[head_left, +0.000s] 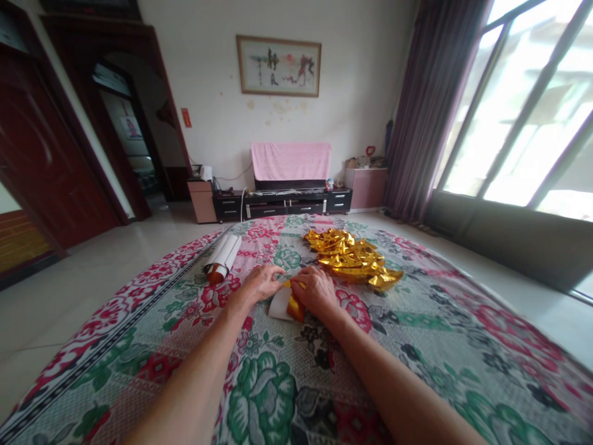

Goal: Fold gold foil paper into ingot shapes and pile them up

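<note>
Both my hands meet over a sheet of gold foil paper with a white underside, lying on the flowered cloth. My left hand has its fingers curled down onto the sheet's far edge. My right hand is closed over the sheet's right part, pressing a fold. A pile of folded gold foil pieces lies just beyond my right hand. A roll of paper, white outside with a gold-orange end, lies to the left of my left hand.
The flowered cloth covers the surface before me. Beyond it stand a low dark TV cabinet with a pink cloth over the screen, a dark wooden doorway at left, and curtains and large windows at right.
</note>
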`<control>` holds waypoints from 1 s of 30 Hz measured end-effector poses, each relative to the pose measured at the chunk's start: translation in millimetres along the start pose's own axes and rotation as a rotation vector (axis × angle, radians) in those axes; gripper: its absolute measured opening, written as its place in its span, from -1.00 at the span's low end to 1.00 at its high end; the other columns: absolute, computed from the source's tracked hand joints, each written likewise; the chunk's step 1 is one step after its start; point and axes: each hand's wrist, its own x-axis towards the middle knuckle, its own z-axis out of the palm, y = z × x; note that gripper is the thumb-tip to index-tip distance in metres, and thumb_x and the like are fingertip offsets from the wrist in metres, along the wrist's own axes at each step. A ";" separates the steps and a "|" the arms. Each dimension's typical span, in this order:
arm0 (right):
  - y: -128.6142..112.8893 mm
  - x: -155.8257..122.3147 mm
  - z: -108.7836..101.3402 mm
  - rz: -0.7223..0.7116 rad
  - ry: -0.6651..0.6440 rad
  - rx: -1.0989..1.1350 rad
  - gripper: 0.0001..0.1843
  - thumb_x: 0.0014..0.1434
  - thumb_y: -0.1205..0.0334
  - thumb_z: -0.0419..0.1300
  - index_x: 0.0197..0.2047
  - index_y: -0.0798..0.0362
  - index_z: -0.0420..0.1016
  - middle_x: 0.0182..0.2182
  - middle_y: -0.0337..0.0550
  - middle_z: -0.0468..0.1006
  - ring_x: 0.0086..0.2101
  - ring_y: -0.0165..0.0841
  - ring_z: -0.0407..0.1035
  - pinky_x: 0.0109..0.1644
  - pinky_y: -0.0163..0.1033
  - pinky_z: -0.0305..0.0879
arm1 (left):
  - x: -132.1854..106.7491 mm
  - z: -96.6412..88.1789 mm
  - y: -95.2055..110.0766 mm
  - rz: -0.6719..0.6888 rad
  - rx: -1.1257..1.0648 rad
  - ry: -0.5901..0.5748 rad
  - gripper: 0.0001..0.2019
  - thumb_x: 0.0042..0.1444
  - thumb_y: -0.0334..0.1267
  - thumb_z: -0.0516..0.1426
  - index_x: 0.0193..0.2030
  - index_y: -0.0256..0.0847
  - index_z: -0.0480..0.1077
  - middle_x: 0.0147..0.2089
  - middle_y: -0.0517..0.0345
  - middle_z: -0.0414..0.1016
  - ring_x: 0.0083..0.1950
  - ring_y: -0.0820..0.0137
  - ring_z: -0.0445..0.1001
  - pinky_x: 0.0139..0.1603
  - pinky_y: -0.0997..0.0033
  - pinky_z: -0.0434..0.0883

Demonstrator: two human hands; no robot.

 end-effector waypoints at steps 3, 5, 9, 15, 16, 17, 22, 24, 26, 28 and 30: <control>-0.7 -0.7 0.6 -0.016 0.011 -0.029 -0.69 0.18 0.09 -0.05 -0.24 -0.21 0.54 -0.19 -0.23 0.44 -0.19 -0.32 0.24 -0.08 -0.21 0.05 | -3.0 -2.2 -5.9 0.097 -0.041 -0.042 -0.62 -0.13 -0.30 0.11 -0.10 -0.13 0.46 -0.34 0.21 0.49 -0.37 0.46 0.39 -0.38 0.56 0.29; -1.5 -1.9 0.5 -0.024 0.010 -0.046 -0.67 0.20 0.09 -0.07 -0.22 -0.20 0.53 -0.18 -0.22 0.43 -0.18 -0.32 0.24 -0.06 -0.20 0.04 | -3.9 -1.7 -9.2 0.141 -0.063 -0.056 -0.67 -0.12 -0.32 0.09 -0.16 -0.15 0.50 -0.29 0.19 0.50 -0.30 0.44 0.41 -0.28 0.55 0.31; -4.9 -5.7 -4.2 -0.042 -0.026 -0.078 -0.65 0.22 0.10 -0.11 -0.17 -0.18 0.50 -0.15 -0.19 0.42 -0.16 -0.30 0.25 -0.05 -0.20 0.05 | -5.1 2.0 -13.1 0.209 -0.047 -0.048 -0.70 -0.05 -0.31 0.04 -0.20 -0.13 0.52 -0.24 0.18 0.51 -0.20 0.42 0.41 -0.12 0.53 0.31; -14.3 -13.1 -17.3 -0.088 -0.159 -0.160 -0.61 0.19 -0.04 -0.10 -0.05 -0.13 0.41 -0.10 -0.13 0.37 -0.12 -0.26 0.22 -0.06 -0.17 0.06 | -12.1 7.9 -10.9 0.237 0.027 0.060 -0.68 -0.02 -0.39 0.01 -0.18 -0.09 0.50 -0.20 0.13 0.45 -0.12 0.40 0.37 0.01 0.45 0.28; -15.8 -14.7 -18.5 -0.098 -0.176 -0.165 -0.59 0.17 -0.06 -0.08 -0.02 -0.12 0.38 -0.09 -0.12 0.36 -0.11 -0.25 0.21 -0.06 -0.16 0.05 | -14.2 7.5 -10.0 0.252 0.035 0.068 -0.67 -0.02 -0.40 0.01 -0.16 -0.09 0.49 -0.19 0.11 0.44 -0.11 0.39 0.37 0.01 0.44 0.27; -17.1 -16.5 -19.2 -0.104 -0.186 -0.168 -0.58 0.16 -0.08 -0.07 -0.01 -0.11 0.36 -0.08 -0.12 0.35 -0.10 -0.24 0.20 -0.05 -0.15 0.05 | -16.4 6.3 -9.0 0.267 0.046 0.068 -0.65 -0.02 -0.41 0.01 -0.14 -0.10 0.49 -0.19 0.09 0.42 -0.10 0.38 0.36 0.02 0.42 0.27; -20.6 -25.5 -16.5 -0.114 -0.138 -0.149 -0.61 0.19 -0.05 -0.09 -0.02 -0.10 0.33 -0.08 -0.14 0.33 -0.07 -0.26 0.17 -0.05 -0.17 0.06 | -29.2 -10.2 -4.8 0.312 0.068 -0.078 -0.54 -0.14 -0.47 0.02 -0.06 -0.09 0.44 -0.11 0.12 0.38 -0.06 0.35 0.34 0.03 0.42 0.27; -20.8 -27.7 -14.6 -0.120 -0.114 -0.138 -0.61 0.20 -0.03 -0.11 0.00 -0.11 0.31 -0.07 -0.15 0.32 -0.06 -0.27 0.16 -0.04 -0.18 0.05 | -34.8 -17.9 -2.9 0.343 0.024 -0.162 -0.48 -0.21 -0.50 0.03 -0.04 -0.09 0.42 -0.04 0.15 0.37 0.00 0.36 0.32 0.07 0.44 0.25; -20.7 -28.6 -13.3 -0.115 -0.103 -0.136 -0.62 0.21 -0.03 -0.11 0.01 -0.11 0.30 -0.06 -0.15 0.32 -0.05 -0.28 0.16 -0.03 -0.18 0.05 | -40.2 -23.1 -0.5 0.341 -0.007 -0.185 -0.48 -0.23 -0.52 0.02 -0.07 -0.12 0.43 0.01 0.14 0.35 0.03 0.34 0.31 0.09 0.44 0.24; -20.5 -28.5 -12.6 -0.107 -0.103 -0.138 -0.62 0.21 -0.03 -0.10 0.00 -0.11 0.31 -0.07 -0.16 0.32 -0.05 -0.29 0.16 -0.03 -0.19 0.05 | -44.3 -25.5 1.9 0.328 -0.021 -0.172 -0.48 -0.24 -0.54 -0.01 -0.09 -0.14 0.45 0.03 0.13 0.33 0.05 0.34 0.31 0.12 0.44 0.21; -20.5 -28.2 -12.8 -0.102 -0.107 -0.139 -0.62 0.21 -0.04 -0.10 0.00 -0.12 0.31 -0.06 -0.16 0.32 -0.05 -0.29 0.17 -0.03 -0.19 0.05 | -46.9 -25.9 3.4 0.323 -0.033 -0.165 -0.51 -0.22 -0.53 -0.01 -0.11 -0.14 0.46 0.05 0.13 0.32 0.06 0.34 0.30 0.14 0.43 0.18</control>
